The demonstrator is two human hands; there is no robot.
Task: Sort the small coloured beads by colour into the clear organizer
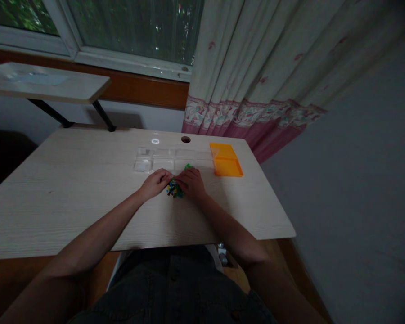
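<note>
A small heap of tiny coloured pieces (174,190), blue, green, yellow and dark, lies on the table between my hands; their exact kind is too small to tell. My left hand (154,183) is at the heap's left edge, its thumb and fingertips closed together. Over the right side of the heap, my right hand (192,183) has its fingers bent and drawn together, partly covering the pieces. What either hand pinches is too small to make out. A few bright green pieces (188,166) show just beyond the right hand. Behind both hands lies a clear plastic compartment box (164,158).
An orange tray (227,159) sits at the clear box's right end. The pale wooden table (87,193) has a round cable hole (186,139) near its back edge. A raised shelf (54,83) stands at the back left, and a curtain (243,81) hangs behind the table.
</note>
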